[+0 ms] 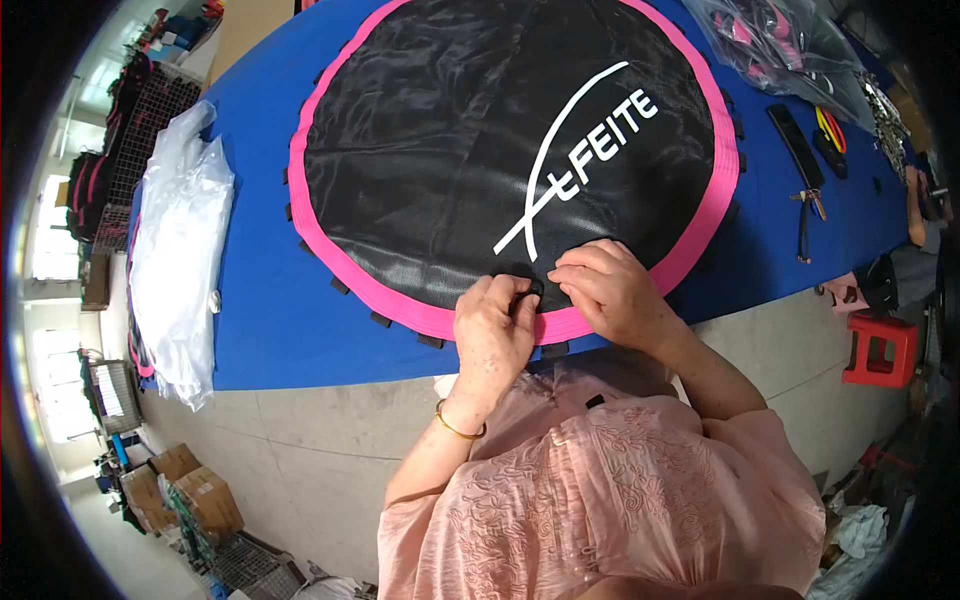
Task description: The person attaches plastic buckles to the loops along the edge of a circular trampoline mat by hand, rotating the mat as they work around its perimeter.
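A round black mesh mat [420, 170] with a wide pink border [340, 262] and white "FEITE" lettering lies flat on the blue table. Black tabs [380, 320] stick out around its edge. At the near side of the mat, my left hand [496, 318] is closed, thumb and forefinger pinched on a small black piece [536, 290] that the fingers partly cover. My right hand [610, 290] is just to the right, over the mat and pink border, with its fingers bent and pressed together. What its fingertips hold, if anything, cannot be made out.
Clear plastic wrapping [180, 260] covers the blue table's left end [270, 340]. At the right lie a black strip-shaped item [795, 145], a yellow-and-red-handled tool [830, 132] and a plastic bag [770, 50] with pink-and-black pieces. A red stool [880, 350] and cardboard boxes [205, 498] stand on the floor.
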`<state>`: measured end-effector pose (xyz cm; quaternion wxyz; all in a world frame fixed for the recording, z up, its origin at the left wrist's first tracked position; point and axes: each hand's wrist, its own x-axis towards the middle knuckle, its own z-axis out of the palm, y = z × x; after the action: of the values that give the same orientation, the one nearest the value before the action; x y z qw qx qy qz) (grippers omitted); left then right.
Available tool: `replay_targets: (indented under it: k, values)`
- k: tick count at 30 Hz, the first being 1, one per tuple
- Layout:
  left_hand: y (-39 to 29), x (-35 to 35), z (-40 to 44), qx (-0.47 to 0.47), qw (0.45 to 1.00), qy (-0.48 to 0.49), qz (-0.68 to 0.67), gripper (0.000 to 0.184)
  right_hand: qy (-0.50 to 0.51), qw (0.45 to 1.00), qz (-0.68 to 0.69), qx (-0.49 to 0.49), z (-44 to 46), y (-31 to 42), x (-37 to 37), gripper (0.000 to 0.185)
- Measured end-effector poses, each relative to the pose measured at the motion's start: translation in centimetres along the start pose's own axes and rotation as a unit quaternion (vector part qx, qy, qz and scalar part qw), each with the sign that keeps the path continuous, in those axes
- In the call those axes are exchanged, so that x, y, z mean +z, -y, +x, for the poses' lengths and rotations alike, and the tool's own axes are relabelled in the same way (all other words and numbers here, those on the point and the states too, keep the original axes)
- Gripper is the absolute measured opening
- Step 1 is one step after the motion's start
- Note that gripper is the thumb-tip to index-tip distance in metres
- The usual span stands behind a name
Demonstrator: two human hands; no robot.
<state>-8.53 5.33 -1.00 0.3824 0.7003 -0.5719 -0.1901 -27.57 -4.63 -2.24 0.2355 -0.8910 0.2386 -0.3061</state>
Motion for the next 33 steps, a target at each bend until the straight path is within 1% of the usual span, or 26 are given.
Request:
replay_targets:
  k: [1,2,4,6,8,9,10,12,13,16,18,20,22,27,29,33]
  values:
    - [-0.3,-0.1,0.0,-0.020,1.000,0.008,-0.002,0.018,-0.001,1.000,0.003,0.001,0.0,0.0,0.0,0.018]
    - [0.0,-0.1,0.2,-0.019,1.000,0.006,-0.001,0.018,-0.001,1.000,0.003,-0.001,0.0,0.0,-0.1,0.018]
    - [1.2,-0.7,0.5,-0.033,0.999,-0.028,0.032,0.018,-0.001,1.000,0.006,-0.001,0.0,0.0,-0.1,0.018]
    - [2.9,-2.0,1.1,-0.069,0.996,-0.043,0.048,0.019,-0.006,1.000,0.006,-0.006,0.0,0.1,-0.1,0.017]
    - [4.3,-3.5,1.8,-0.078,0.992,-0.081,0.063,0.017,-0.010,1.000,-0.004,-0.008,0.3,0.3,-0.1,0.017]
    - [5.0,-4.1,2.2,-0.090,0.989,-0.099,0.065,0.016,-0.008,1.000,0.003,-0.002,0.3,0.4,-0.2,0.016]
    - [6.5,-4.4,2.5,-0.073,0.987,-0.130,0.066,0.015,-0.007,1.000,0.008,0.005,0.3,0.4,-0.4,0.016]
    - [6.2,-5.9,3.6,-0.109,0.982,-0.141,0.059,0.014,-0.010,1.000,0.001,0.000,0.2,0.1,-0.2,0.016]
    - [7.0,-6.2,3.8,-0.126,0.982,-0.139,0.027,0.014,-0.010,1.000,-0.004,-0.003,0.1,0.1,0.0,0.016]
    - [7.8,-6.2,3.9,-0.122,0.984,-0.131,0.014,0.016,-0.009,1.000,-0.003,0.000,0.3,0.3,-0.2,0.016]
    - [6.5,-6.1,3.7,-0.129,0.985,-0.113,0.032,0.015,-0.011,1.000,0.001,0.001,0.3,0.4,-0.1,0.016]
    - [6.5,-5.8,3.5,-0.134,0.984,-0.114,0.001,0.015,-0.007,1.000,-0.002,0.008,0.4,0.3,-0.2,0.016]
    - [7.1,-5.7,3.5,-0.093,0.984,-0.127,0.084,0.015,-0.004,1.000,0.018,0.009,0.5,0.5,-0.4,0.017]
    - [7.1,-6.0,3.3,-0.096,0.982,-0.135,0.092,0.016,-0.009,1.000,0.010,0.004,0.4,0.5,-0.4,0.017]
    - [6.6,-5.8,3.0,-0.074,0.979,-0.141,0.127,0.016,-0.009,1.000,0.011,0.005,0.4,0.4,-0.4,0.017]
    - [6.8,-5.3,2.9,-0.057,0.977,-0.158,0.133,0.017,-0.003,1.000,0.012,0.006,0.3,0.4,-0.5,0.018]
